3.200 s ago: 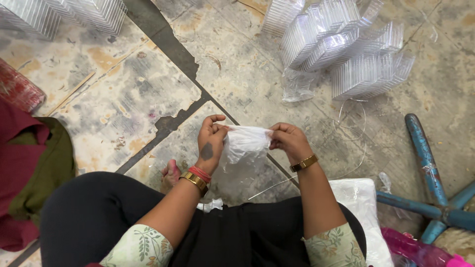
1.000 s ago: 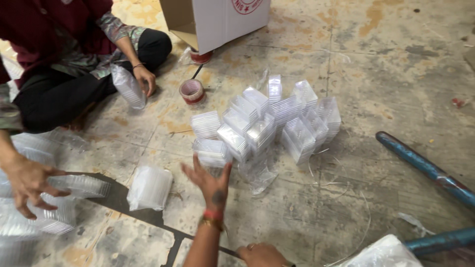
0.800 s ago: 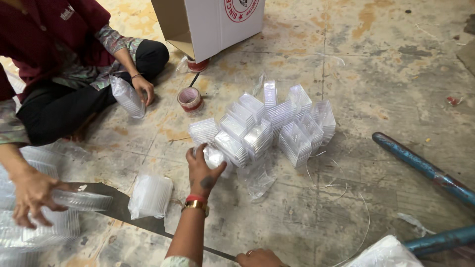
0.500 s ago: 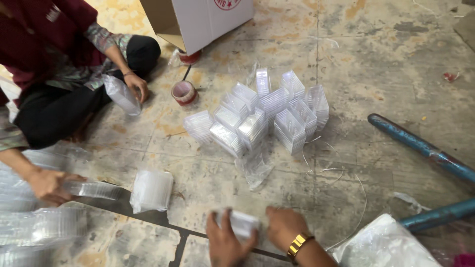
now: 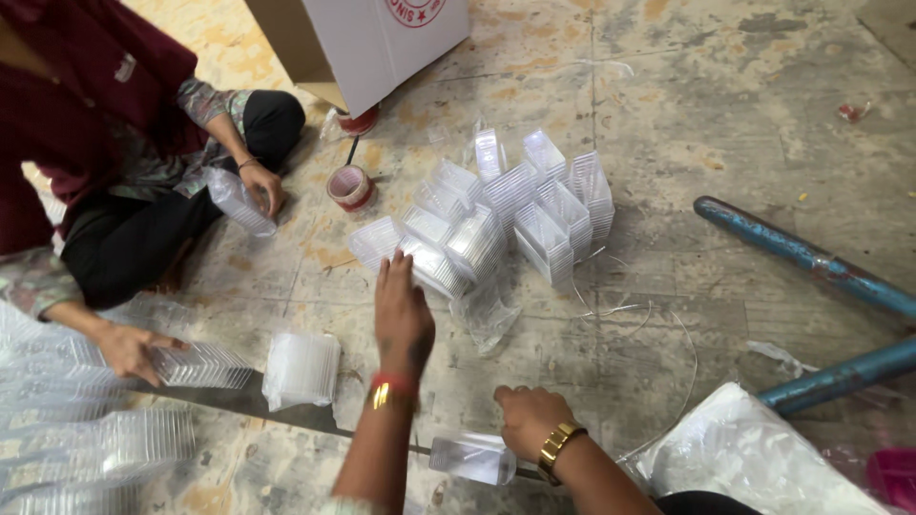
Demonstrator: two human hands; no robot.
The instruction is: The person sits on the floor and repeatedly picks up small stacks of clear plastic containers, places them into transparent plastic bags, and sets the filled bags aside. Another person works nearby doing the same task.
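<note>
The left hand (image 5: 403,319) reaches out flat, fingers close together, and touches the pile of clear boxes (image 5: 496,215) on the floor (image 5: 725,114). The right hand (image 5: 528,420) rests low by a small clear stack (image 5: 470,458); its fingers seem curled on the stack's end, though I cannot tell for sure.

The person's two bare hands and forearms come up from the lower edge of the view. The left hand (image 5: 404,319) has a red bangle (image 5: 393,382) at the wrist, and just below the red bangle sits a thinner gold bangle (image 5: 382,398). The right hand (image 5: 528,420) wears a gold watch (image 5: 554,446) with a linked metal band around the wrist. Both forearms are uncovered from the wrists down. Below the gold watch, at the bottom edge, a small patch of black clothing (image 5: 706,503) shows
</note>
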